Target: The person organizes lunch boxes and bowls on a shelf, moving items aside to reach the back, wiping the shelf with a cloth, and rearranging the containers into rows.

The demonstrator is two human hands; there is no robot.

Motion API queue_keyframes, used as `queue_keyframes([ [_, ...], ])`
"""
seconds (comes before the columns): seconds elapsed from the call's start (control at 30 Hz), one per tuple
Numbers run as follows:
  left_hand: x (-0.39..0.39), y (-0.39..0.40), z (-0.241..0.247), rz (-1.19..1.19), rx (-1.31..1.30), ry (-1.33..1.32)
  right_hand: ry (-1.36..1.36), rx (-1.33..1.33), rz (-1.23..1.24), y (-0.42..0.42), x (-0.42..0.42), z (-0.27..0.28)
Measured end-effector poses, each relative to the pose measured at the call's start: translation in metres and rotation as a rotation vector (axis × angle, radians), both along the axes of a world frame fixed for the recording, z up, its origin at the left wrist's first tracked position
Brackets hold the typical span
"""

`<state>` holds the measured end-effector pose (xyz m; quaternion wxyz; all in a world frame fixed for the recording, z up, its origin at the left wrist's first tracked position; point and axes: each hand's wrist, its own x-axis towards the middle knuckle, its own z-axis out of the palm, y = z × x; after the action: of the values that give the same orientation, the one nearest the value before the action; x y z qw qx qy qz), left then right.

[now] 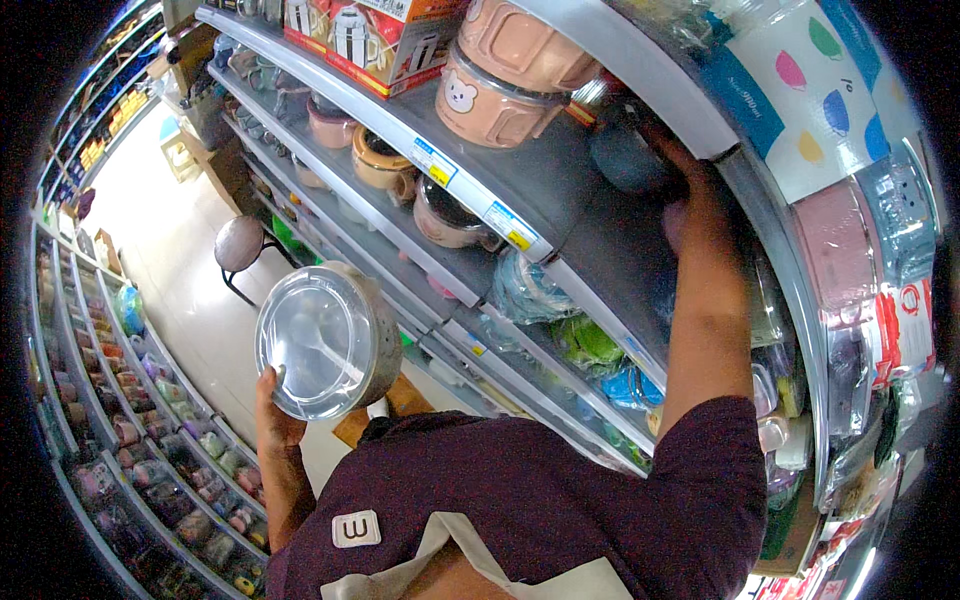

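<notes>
My left hand point(280, 412) grips a round lidded bowl point(384, 341) by its edge, out in the aisle. The clear plastic lid point(319, 345) faces me, with a pale spoon point(319, 341) visible through it. Deep between two shelf boards, my right hand point(679, 169) is around the side of a dark blue-grey round container point(628, 154); shadow obscures its fingers. To the left of that container, two stacked pink lidded containers point(495, 97) stand on the same shelf, the lower one bearing a bear face.
A boxed metal pot point(367, 41) sits beyond the pink containers. Lower shelves hold mugs point(382, 161) and wrapped goods point(529, 289). Overhead at right, a shelf edge point(675, 82) curves close by my arm. A round stool point(240, 244) stands in the aisle; stocked shelves point(142, 420) line the left.
</notes>
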<state>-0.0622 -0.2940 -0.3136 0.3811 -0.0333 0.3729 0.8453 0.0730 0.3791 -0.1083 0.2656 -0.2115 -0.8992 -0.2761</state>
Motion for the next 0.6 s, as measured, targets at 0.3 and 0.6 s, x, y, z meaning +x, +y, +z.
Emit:
queue_keyframes([
  [0.3,0.000,0.010,0.008,-0.038,-0.028,0.026,-0.064,-0.041,0.026,-0.005,-0.013,0.003],
  [0.6,0.006,0.020,0.020,-0.066,-0.035,-0.011,0.033,0.105,-0.084,-0.055,-0.025,-0.026],
])
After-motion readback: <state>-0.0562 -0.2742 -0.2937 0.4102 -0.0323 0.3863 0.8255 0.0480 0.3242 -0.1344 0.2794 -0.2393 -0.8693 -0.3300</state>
